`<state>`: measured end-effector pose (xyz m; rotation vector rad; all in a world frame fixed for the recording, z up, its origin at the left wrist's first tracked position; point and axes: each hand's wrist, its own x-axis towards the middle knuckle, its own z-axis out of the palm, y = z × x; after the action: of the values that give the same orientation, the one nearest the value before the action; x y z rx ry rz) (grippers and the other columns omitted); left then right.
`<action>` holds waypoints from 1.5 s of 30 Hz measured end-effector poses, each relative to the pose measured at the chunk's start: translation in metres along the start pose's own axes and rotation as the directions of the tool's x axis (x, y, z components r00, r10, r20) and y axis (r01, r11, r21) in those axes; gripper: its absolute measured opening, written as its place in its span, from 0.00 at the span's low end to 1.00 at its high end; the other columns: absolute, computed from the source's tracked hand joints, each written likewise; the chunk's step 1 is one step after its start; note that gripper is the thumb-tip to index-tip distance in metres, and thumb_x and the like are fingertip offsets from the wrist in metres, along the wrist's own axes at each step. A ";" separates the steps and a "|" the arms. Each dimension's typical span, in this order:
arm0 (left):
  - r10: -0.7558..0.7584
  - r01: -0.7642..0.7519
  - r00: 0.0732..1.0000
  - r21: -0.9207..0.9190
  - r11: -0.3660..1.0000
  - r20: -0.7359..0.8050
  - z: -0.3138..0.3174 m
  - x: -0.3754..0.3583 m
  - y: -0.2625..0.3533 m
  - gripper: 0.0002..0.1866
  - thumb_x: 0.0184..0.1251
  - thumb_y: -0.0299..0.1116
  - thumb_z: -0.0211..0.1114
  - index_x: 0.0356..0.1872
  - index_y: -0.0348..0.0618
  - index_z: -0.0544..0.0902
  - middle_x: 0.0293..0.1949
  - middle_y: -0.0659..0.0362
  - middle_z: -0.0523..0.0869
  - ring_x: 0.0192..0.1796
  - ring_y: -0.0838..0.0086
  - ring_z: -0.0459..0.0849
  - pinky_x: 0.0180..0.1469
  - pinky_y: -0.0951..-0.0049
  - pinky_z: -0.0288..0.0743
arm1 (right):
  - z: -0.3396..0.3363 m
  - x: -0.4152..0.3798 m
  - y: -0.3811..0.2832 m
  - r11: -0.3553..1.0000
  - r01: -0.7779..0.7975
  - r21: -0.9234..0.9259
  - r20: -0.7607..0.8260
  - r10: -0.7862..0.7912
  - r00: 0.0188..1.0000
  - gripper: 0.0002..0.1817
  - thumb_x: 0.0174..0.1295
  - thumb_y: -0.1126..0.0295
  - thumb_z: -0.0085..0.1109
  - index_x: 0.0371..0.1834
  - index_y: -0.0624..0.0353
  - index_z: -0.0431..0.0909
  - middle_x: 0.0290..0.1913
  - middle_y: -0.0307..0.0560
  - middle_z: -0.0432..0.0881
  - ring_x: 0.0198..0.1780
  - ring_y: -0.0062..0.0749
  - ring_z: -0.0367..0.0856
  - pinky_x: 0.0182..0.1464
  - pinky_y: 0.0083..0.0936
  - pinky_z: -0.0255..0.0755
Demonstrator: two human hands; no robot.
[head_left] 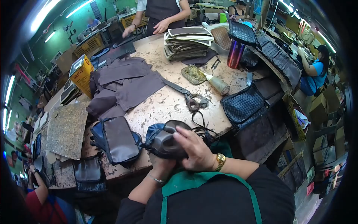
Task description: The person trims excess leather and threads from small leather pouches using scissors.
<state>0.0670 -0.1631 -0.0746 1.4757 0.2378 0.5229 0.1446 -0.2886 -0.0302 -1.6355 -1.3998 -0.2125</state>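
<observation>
Head view: the L hand (163, 164) was under a dark, shiny pouch (166, 141), fingers mostly hidden, so can't tell how firmly it gripped. The R hand (193, 147) was open, fingers extended over the R side of the pouch, touching it, a bit blurred. Pouch was at the near edge of the bench (164, 108), b/w the two hands. Gold watch (220, 162) on R wrist, thin bracelet (157, 179) on L.

Thin dark straps (205, 130) lay just beyond the R hand. Just L of the pouch was a brown-flapped bag (121, 139); a smaller bag (89, 174) was at the bench edge, further L, near a worn, speckled board (67, 130).

Beyond: lg. scissors (182, 90) near mid-bench, w/ brown pieces (130, 80) overlapping to their L, next to a yellow box (82, 76). Past the scissors, a cone-shaped container (218, 85) lay on its side, tip by a crusted pad (194, 74). A woven bag (244, 106) was on the R, a red/blue bottle (235, 54) upright farther back, and a stack of panels (188, 43) at the far side. Behind that, a person in a dark apron (164, 11) stood at the bench.
</observation>
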 end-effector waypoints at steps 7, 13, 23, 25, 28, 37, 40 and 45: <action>-0.058 0.084 0.979 -0.130 0.988 0.194 -0.021 -0.001 -0.006 0.11 0.51 0.22 0.59 0.38 0.38 0.76 0.35 0.60 0.80 0.35 0.77 0.78 0.37 0.76 0.73 | -0.017 -0.003 0.028 0.986 0.039 -0.161 -0.047 -0.047 0.998 0.13 0.33 0.80 0.50 0.28 0.59 0.73 0.22 0.42 0.70 0.25 0.38 0.70 0.29 0.30 0.63; -0.488 0.662 0.736 -0.348 0.664 0.469 -0.044 -0.032 0.030 0.18 0.53 0.22 0.53 0.48 0.31 0.68 0.46 0.45 0.76 0.47 0.60 0.78 0.51 0.65 0.69 | -0.015 -0.007 0.044 0.978 -0.207 0.016 -0.170 0.207 0.964 0.10 0.37 0.83 0.47 0.25 0.60 0.72 0.21 0.45 0.71 0.26 0.32 0.73 0.29 0.23 0.66; 0.183 -0.198 0.973 0.100 0.975 0.142 -0.032 -0.037 0.051 0.36 0.46 0.40 0.70 0.53 0.35 0.63 0.48 0.55 0.67 0.52 0.70 0.69 0.57 0.72 0.59 | 0.015 -0.037 0.040 0.623 -0.413 0.665 -0.083 0.611 0.787 0.09 0.43 0.85 0.42 0.25 0.62 0.70 0.24 0.37 0.71 0.29 0.17 0.68 0.32 0.13 0.64; 0.274 -0.271 0.953 0.036 0.962 -0.131 -0.026 -0.038 0.035 0.34 0.48 0.38 0.69 0.54 0.35 0.62 0.49 0.54 0.67 0.53 0.70 0.69 0.56 0.73 0.60 | 0.014 -0.040 0.040 0.571 -0.439 0.694 -0.039 0.638 0.769 0.07 0.44 0.85 0.43 0.25 0.63 0.70 0.26 0.39 0.71 0.30 0.17 0.67 0.34 0.13 0.63; 0.375 -0.345 0.916 0.194 0.918 -0.144 -0.037 -0.024 0.030 0.20 0.54 0.33 0.64 0.45 0.34 0.71 0.44 0.50 0.75 0.45 0.68 0.75 0.49 0.73 0.68 | -0.016 -0.031 0.027 0.629 -0.495 0.600 0.182 0.495 0.850 0.10 0.43 0.79 0.51 0.32 0.62 0.71 0.31 0.41 0.73 0.34 0.21 0.71 0.39 0.17 0.66; 0.428 -0.573 0.818 0.481 0.664 0.384 -0.023 -0.008 0.089 0.15 0.43 0.20 0.64 0.37 0.37 0.76 0.26 0.55 0.80 0.31 0.68 0.80 0.36 0.74 0.72 | -0.046 -0.003 0.001 0.925 -0.285 0.250 0.458 0.146 0.877 0.12 0.43 0.75 0.52 0.33 0.66 0.72 0.28 0.47 0.74 0.32 0.36 0.74 0.38 0.24 0.67; 0.193 -0.190 0.897 -0.046 0.981 0.397 -0.032 -0.015 0.063 0.18 0.53 0.24 0.62 0.46 0.35 0.70 0.23 0.59 0.78 0.26 0.80 0.75 0.30 0.83 0.66 | -0.039 -0.005 0.010 0.741 -0.452 0.496 0.526 0.157 0.836 0.09 0.43 0.77 0.49 0.29 0.67 0.73 0.26 0.45 0.75 0.29 0.26 0.73 0.34 0.21 0.66; 0.257 -0.141 0.863 -0.281 0.949 0.435 -0.027 -0.002 0.060 0.23 0.56 0.30 0.63 0.50 0.33 0.66 0.21 0.62 0.75 0.26 0.83 0.72 0.30 0.86 0.64 | -0.028 -0.011 0.032 0.657 -0.573 0.491 0.680 0.123 0.723 0.11 0.43 0.78 0.49 0.32 0.66 0.74 0.22 0.40 0.74 0.27 0.18 0.70 0.32 0.17 0.66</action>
<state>0.0418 -0.1395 -0.0181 1.3483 -0.3569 0.3312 0.1796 -0.3140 -0.0390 -1.3264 -1.2928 1.0612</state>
